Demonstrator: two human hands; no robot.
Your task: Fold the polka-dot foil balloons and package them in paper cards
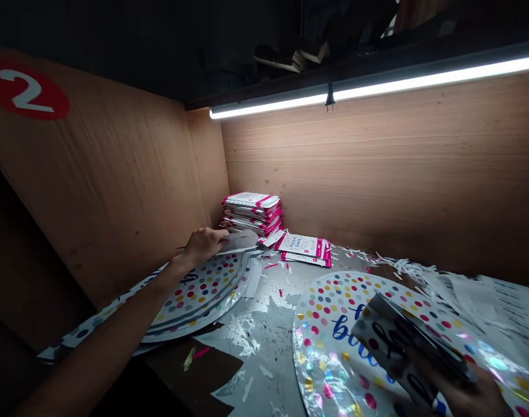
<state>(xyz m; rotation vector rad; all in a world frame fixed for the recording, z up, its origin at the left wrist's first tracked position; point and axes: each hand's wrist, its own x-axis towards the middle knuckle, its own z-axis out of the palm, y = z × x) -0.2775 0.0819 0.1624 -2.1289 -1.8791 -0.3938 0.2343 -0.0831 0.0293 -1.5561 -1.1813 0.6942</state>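
Folded foil (379,336): over dotted round foil (329,356), at 10 o'clock from right hand (470,389), nearer one; long axis ran 10-to-4; fingers closed around it. Left hand (204,243): fingers pinched blurred pale film (242,238).

The right fingers (449,385) are appearing blurred and shadowed, their hand being cut by the bottom edge. The folded foil sheet (377,330) they are gripping is looking smeared and is hiding lettering on the round dotted balloon (327,359), which the bottom edge is cropping. The left fingers (216,233) are covering one end of a blurred pale piece (243,238). Fine print on the stacked packets (251,201) is showing too small for reading.
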